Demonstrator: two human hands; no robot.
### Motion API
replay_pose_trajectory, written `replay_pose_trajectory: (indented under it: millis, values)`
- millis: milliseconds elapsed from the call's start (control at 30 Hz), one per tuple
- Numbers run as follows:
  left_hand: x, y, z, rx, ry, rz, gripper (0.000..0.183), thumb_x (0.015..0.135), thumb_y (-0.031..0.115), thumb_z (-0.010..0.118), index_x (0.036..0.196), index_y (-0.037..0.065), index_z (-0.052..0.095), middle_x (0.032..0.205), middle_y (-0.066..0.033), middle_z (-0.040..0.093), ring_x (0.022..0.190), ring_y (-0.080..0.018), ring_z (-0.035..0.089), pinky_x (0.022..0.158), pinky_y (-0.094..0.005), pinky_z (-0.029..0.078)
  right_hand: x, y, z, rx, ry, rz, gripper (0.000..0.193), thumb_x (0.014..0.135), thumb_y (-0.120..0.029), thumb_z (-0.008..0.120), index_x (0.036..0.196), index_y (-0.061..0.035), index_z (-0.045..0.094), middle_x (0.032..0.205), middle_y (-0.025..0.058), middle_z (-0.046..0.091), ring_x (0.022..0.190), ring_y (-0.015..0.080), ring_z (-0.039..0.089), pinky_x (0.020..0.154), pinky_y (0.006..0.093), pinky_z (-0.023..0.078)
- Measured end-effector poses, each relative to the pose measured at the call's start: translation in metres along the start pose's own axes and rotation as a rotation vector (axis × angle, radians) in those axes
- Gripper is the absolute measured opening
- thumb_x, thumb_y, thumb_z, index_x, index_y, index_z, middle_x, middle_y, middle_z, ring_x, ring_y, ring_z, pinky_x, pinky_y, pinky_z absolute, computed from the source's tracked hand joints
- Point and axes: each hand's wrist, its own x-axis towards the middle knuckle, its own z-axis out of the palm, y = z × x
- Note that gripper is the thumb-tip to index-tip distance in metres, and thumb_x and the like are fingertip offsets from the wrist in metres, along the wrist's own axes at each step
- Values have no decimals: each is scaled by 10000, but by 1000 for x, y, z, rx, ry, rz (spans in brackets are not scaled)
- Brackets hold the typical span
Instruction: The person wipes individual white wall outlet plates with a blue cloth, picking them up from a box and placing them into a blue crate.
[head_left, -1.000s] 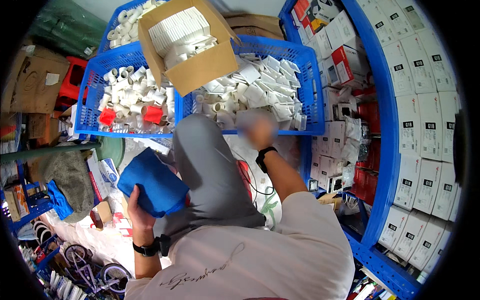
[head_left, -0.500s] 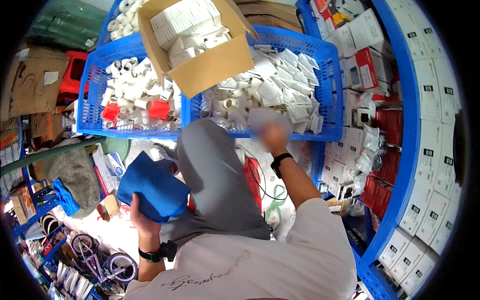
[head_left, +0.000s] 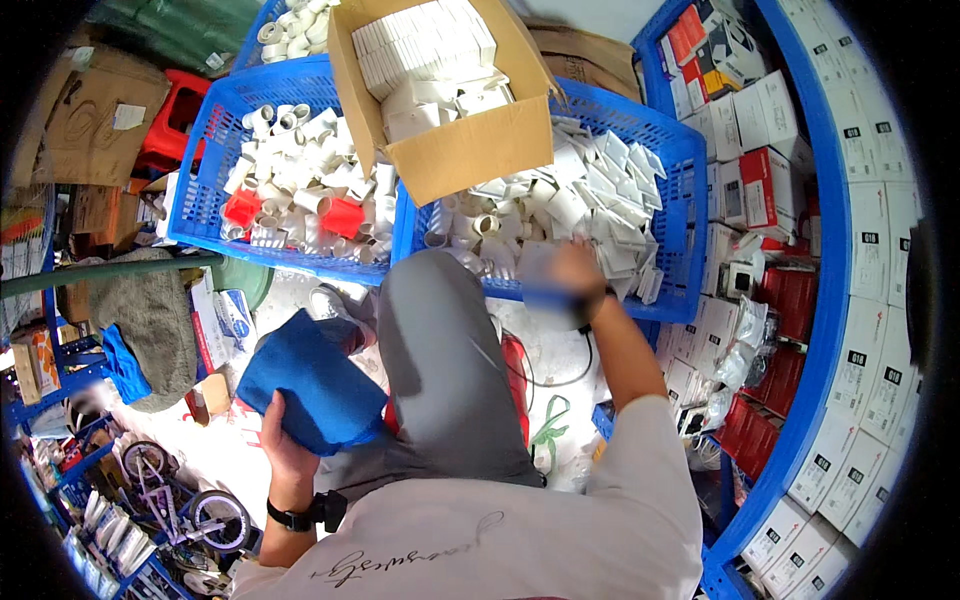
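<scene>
My left hand (head_left: 287, 450) is closed on a folded blue cloth (head_left: 313, 385), held up beside my left knee. Across my body, my right hand (head_left: 577, 270) reaches over the front edge of the right blue crate (head_left: 682, 255). It is smeared by blur, so its fingers and anything in them cannot be made out. White flat plates (head_left: 622, 180) lie in a heap just beyond that hand, with white pipe fittings (head_left: 488, 224) to their left.
A left blue crate (head_left: 198, 215) holds more white fittings and two red pieces. An open cardboard box (head_left: 475, 165) of white plates rests across both crates. Shelves with boxes (head_left: 770, 120) rise on the right. A small bicycle (head_left: 180, 505) stands lower left.
My right hand has moved forward and slightly right, further over the crate's front edge. The view has shifted a little. The blue cloth stays in my left hand.
</scene>
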Motion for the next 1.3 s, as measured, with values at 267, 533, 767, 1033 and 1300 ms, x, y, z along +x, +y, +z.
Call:
replay_pose_trajectory:
  millis: [267, 533, 767, 1033, 1300]
  values:
    - [-6, 4, -8, 9, 77, -3, 474, 901, 294, 499, 1260, -10, 440, 1194, -149, 553, 1086, -274, 548, 954, -400, 419, 96, -17, -29, 31, -55, 374, 649, 750, -392, 585, 1282, -45, 457, 1438, 157, 270, 1318, 357, 274, 1048, 506, 271]
    - [-16, 6, -14, 34, 120, -45, 460, 905, 285, 489, 1249, -17, 439, 1178, -148, 562, 1075, -258, 560, 932, -384, 441, 109, 15, -3, -233, -57, 408, 581, 785, -380, 525, 1284, -85, 486, 1372, 82, 391, 1305, 310, 305, 1018, 617, 201]
    - [-8, 4, 7, 3, 65, -44, 447, 903, 212, 509, 1284, 5, 399, 1194, -142, 547, 1076, -256, 560, 925, -384, 459, 102, 33, 14, -99, -7, 393, 565, 790, -259, 500, 1308, -43, 436, 1412, 94, 339, 1322, 291, 292, 1072, 553, 187]
    - [-13, 9, 21, -49, -9, -73, 446, 912, 223, 513, 1283, 3, 399, 1185, -135, 552, 1069, -241, 565, 914, -378, 465, 76, 22, -25, -172, 62, 255, 478, 779, -261, 542, 1167, 19, 551, 1321, 123, 437, 1248, 329, 382, 1034, 495, 295]
    - [-18, 3, 20, -115, -137, -107, 447, 915, 211, 528, 1280, -10, 396, 1185, -141, 552, 1078, -244, 560, 934, -405, 456, 3, -8, -56, -149, 401, -254, 445, 799, -229, 582, 1148, 42, 536, 1266, 160, 429, 1176, 355, 391, 1026, 500, 264]
